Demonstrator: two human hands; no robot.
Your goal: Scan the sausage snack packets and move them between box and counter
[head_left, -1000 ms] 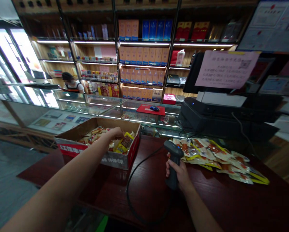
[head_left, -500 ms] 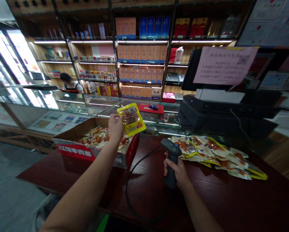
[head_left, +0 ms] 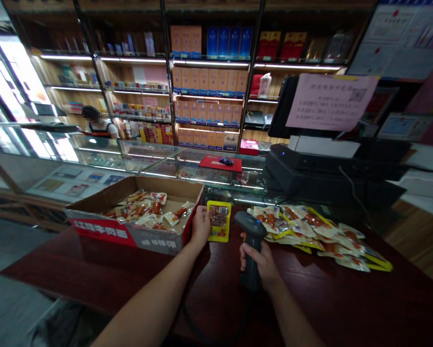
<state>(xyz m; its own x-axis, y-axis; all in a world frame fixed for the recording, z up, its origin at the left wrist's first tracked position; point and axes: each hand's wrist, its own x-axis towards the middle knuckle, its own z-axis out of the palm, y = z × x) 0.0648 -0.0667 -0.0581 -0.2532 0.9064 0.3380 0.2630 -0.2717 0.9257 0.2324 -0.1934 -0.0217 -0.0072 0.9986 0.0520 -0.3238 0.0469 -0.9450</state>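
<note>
My left hand (head_left: 201, 225) pinches the left edge of a yellow-bordered snack packet (head_left: 219, 222), its barcode showing near the top. It is beside the right wall of an open cardboard box (head_left: 155, 245) that holds several white snack packets (head_left: 157, 207) with brown contents. In my right hand (head_left: 258, 260) is a dark handheld barcode scanner (head_left: 250, 231), upright with its head toward the yellow packet. The fingers wrap its handle. Right of the scanner lies a heap of white and yellow snack packets (head_left: 306, 224) on the dark red wooden table (head_left: 129, 279).
Behind the table runs a glass display counter (head_left: 158, 161) with a red mouse pad (head_left: 207, 163) and a mouse (head_left: 226, 161). A black printer-like machine (head_left: 296, 168) and a monitor with a pink notice (head_left: 332, 103) stand at the right. A person (head_left: 99, 127) is behind the far counter.
My left hand has brought the yellow packet down and right, from above the box to beside it, closer to the scanner. My right hand still holds the scanner; the view has shifted slightly.
</note>
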